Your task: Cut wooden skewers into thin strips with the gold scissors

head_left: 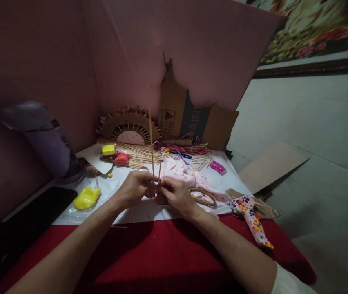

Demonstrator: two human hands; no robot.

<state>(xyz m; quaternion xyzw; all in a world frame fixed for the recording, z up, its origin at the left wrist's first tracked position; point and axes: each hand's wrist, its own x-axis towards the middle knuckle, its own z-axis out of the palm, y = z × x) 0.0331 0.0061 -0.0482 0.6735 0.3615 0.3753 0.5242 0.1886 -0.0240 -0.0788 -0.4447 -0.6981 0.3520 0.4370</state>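
Close together above the front of the white sheet, my left hand (135,188) and my right hand (176,196) are both closed, fingertips nearly meeting. A long thin wooden stick (152,151) rises almost upright from the fingers of my left hand. Beside it a shorter wooden stick (160,168) stands up from the pinch of my right hand. Whether the two pieces join below is hidden by my fingers. Pink spotted cloth (177,168) lies just behind my hands, and a brown oval ring (203,197) rests near my right wrist.
A cardboard half-round fan with sticks (111,130) leans at the back beside torn cardboard (174,110). Several loose sticks (137,156) and colored cords (189,148) lie before them. Yellow clay (87,198), a dark phone-like slab (53,204) and a purple bottle (48,143) stand left; a floral cloth piece (253,218) lies right.
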